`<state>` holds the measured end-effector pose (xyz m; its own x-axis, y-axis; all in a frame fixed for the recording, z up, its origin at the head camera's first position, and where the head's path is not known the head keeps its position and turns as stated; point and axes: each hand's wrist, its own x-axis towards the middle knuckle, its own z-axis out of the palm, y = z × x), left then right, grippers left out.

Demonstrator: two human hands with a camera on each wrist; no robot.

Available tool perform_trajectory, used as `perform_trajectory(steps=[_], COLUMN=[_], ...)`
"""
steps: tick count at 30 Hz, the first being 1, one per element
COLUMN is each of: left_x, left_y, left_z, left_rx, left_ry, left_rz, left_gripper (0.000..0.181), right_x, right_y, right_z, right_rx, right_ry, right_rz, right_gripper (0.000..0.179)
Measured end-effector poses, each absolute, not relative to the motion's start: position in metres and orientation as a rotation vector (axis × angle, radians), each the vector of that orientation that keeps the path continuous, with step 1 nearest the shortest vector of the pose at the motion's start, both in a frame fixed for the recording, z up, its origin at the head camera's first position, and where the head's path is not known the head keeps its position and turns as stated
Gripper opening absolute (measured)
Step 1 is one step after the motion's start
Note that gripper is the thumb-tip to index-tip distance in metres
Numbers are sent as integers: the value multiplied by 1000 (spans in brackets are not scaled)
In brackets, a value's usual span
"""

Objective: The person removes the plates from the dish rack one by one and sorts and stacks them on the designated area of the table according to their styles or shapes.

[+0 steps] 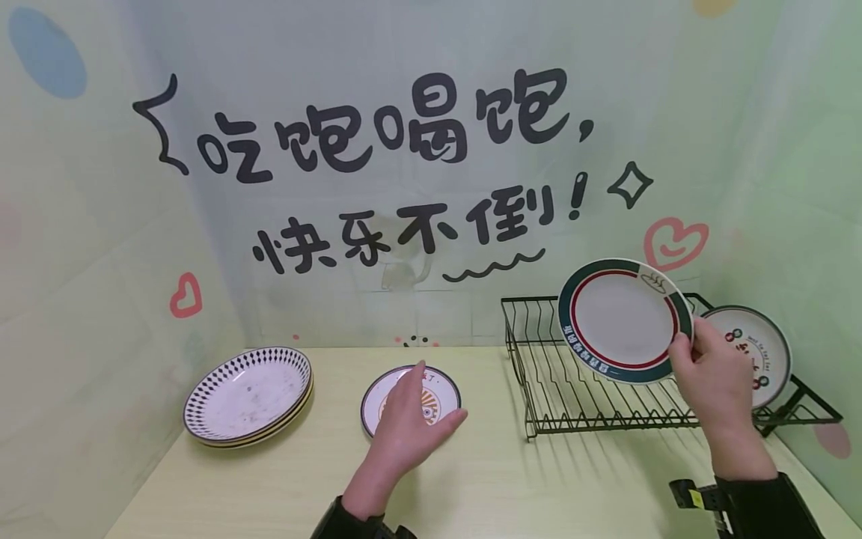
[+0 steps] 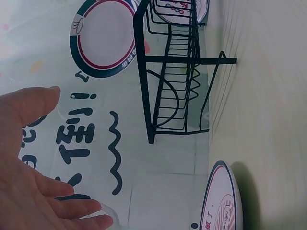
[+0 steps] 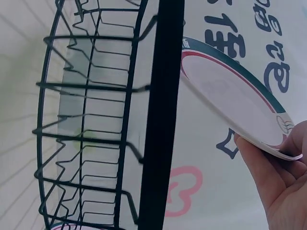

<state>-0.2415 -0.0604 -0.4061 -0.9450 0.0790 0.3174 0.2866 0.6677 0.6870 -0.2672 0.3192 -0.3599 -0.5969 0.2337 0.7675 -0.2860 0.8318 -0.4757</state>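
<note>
My right hand (image 1: pixel 717 374) pinches the right edge of a white plate (image 1: pixel 622 322) with a dark green rim and a red ring, held up over the black wire dish rack (image 1: pixel 606 415). In the right wrist view the thumb and fingers grip the rim of this plate (image 3: pixel 230 91). My left hand (image 1: pixel 411 430) is raised with fingers extended and thumb spread, holding nothing. Behind it, partly covered in the head view, a small plate (image 1: pixel 373 404) with a dark rim and orange print lies on the table. A white plate (image 1: pixel 771 359) with red print leans at the rack's right end.
A stack of plates (image 1: pixel 249 393) with a black-patterned rim is at the table's left. The wooden-look table (image 1: pixel 269 494) meets a printed cloth backdrop (image 1: pixel 377 314) behind. The rack's dark bars stand close to the right wrist camera.
</note>
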Motion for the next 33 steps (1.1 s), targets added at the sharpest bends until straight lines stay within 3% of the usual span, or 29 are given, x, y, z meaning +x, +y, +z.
perform_trajectory(steps=[12, 33], left_x=[-238, -236], left_y=[-58, -54], left_z=[-402, -397], left_rx=[-269, -255], left_ry=[-2604, -2519], left_rz=[-1169, -1182], left_gripper=[95, 85], right_x=[-264, -261], right_y=[298, 256], right_z=[-361, -368], right_rx=[142, 288], right_ry=[-2030, -1903], right_rz=[774, 995], right_gripper=[9, 16])
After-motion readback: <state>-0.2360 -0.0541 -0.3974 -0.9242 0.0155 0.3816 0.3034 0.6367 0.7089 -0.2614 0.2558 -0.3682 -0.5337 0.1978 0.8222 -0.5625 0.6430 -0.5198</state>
